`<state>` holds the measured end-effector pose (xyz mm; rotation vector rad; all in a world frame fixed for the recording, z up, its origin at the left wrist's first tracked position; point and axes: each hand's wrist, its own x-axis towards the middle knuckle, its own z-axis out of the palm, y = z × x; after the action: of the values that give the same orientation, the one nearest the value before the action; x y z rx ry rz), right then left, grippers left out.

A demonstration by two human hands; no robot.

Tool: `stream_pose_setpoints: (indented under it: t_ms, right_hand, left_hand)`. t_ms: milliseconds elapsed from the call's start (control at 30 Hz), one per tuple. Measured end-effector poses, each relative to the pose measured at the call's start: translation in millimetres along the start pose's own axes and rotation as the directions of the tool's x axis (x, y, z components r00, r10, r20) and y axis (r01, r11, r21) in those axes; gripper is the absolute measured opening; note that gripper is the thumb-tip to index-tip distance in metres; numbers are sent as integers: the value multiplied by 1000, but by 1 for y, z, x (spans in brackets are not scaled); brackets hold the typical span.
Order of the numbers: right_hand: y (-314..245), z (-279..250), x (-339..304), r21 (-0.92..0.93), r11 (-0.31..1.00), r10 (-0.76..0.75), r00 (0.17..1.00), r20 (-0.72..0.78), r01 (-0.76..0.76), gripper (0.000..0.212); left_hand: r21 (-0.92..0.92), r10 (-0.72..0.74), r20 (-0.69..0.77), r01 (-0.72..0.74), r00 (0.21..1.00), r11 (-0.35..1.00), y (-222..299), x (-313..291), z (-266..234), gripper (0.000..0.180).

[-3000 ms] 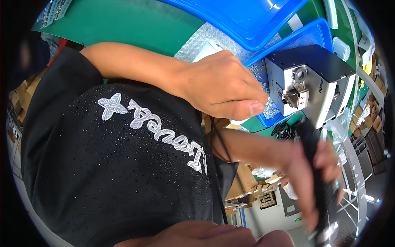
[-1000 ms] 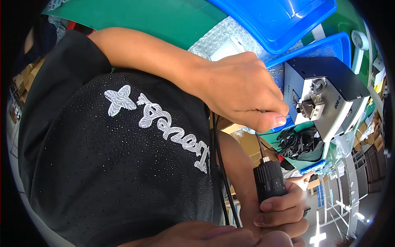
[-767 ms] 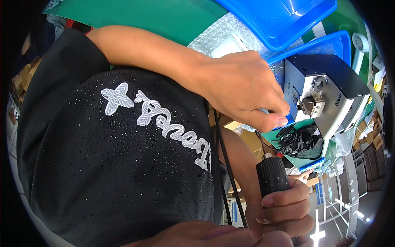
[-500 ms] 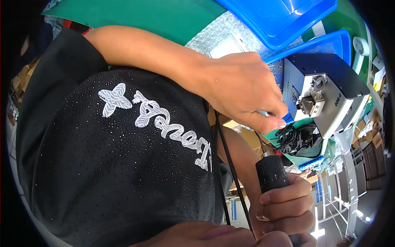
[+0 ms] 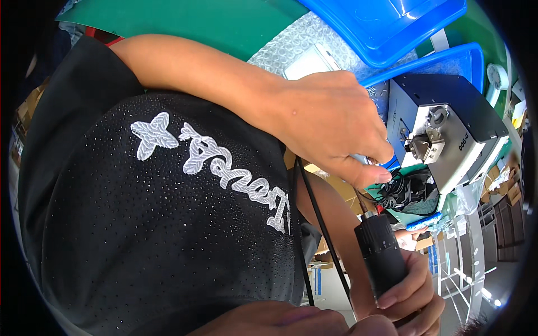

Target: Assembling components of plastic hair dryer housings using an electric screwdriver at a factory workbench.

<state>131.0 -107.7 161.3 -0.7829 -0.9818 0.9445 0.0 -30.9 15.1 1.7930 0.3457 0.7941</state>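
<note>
2 blue containers are seen at the upper right. The upper blue tray [image 5: 386,33] is laid over bubble wrap [image 5: 291,42], its glossy inner floor marked by white reflections. The lower blue bin [image 5: 477,59] is partly hidden behind a boxy machine [image 5: 451,112] with a dark top and a metal front; small silvery metal pieces [image 5: 379,94] are seen against the blue between the machine and the left hand, many of them covered from view. A white flat item [image 5: 312,60] is rested on the bubble wrap and is partly overlapped by the left hand [image 5: 333,120].

The left hand is held with its fingers curled and its thumb brought near the forefinger; a pale bit is glimpsed in the gap, but whether anything is gripped cannot be told. A black power screwdriver [image 5: 381,252] is grasped firmly in the right hand [image 5: 414,297], below the left thumb, with its bit [image 5: 363,203] pointed up toward that thumb; the bit's tip is hidden.

The work is backed by a green tabletop [image 5: 185,17], on which coiled black cables [image 5: 395,190] are heaped near the machine. Beyond, at the right, cardboard boxes [image 5: 507,182] are stacked, and bright ceiling lights [image 5: 486,292] are shown at the lower right.
</note>
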Motion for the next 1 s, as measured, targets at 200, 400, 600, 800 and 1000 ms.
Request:
stream_pose_setpoints:
  t_ms: [200,400,600,800,1000]
  right_hand:
    - [8,-9,10,87,995,-65,994,87,57,20]
    - [12,-4,11,85,990,-119,992,41,115,24]
    - [-2,-4,8,12,999,-41,997,65,40,22]
    - [6,-12,-2,95,971,-216,975,-47,219,9]
    - [3,-17,-9,121,967,-218,974,-68,224,9]
  left_hand:
    - [9,3,11,-3,1000,1000,0,0,1,31]
    - [4,10,20,-10,1000,1000,-1,4,3,30]
    - [-7,22,2,-22,1000,1000,-1,2,1,30]
    - [-40,27,5,-27,1000,999,-1,1,-2,27]
    - [-46,46,-4,-47,999,998,0,0,-4,24]
